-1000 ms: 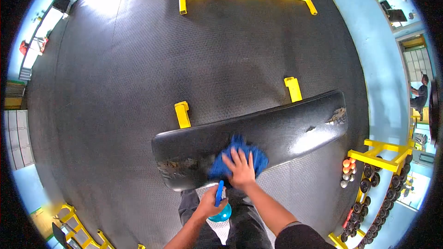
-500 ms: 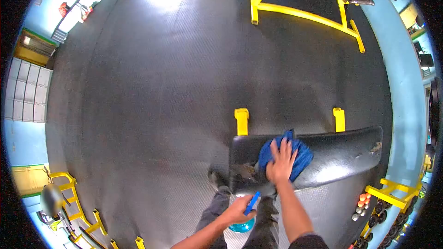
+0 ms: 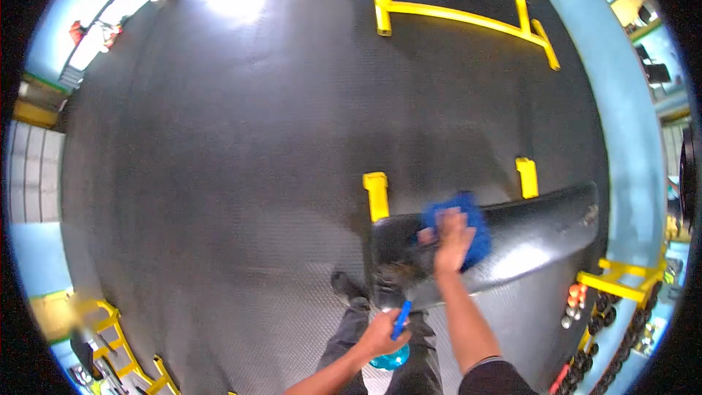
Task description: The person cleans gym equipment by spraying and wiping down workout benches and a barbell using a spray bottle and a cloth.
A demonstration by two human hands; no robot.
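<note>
A black padded bench with worn, torn patches near both ends lies across the lower right. My right hand presses flat on a blue cloth on the bench's left half, fingers spread and slightly blurred. Below the bench's near edge, my left hand is wrapped round a spray bottle with a blue trigger head and teal liquid. The bottle's neck is hidden by the fingers.
Yellow bench feet jut out beyond the pad. Further off stands a yellow frame on the black floor. A yellow rack with dumbbells is at the right, by a light-blue wall. More yellow equipment sits lower left.
The view has swung, so the bench appears further right. My right hand and the cloth have moved over the pad to its far edge. My left hand still holds the bottle.
</note>
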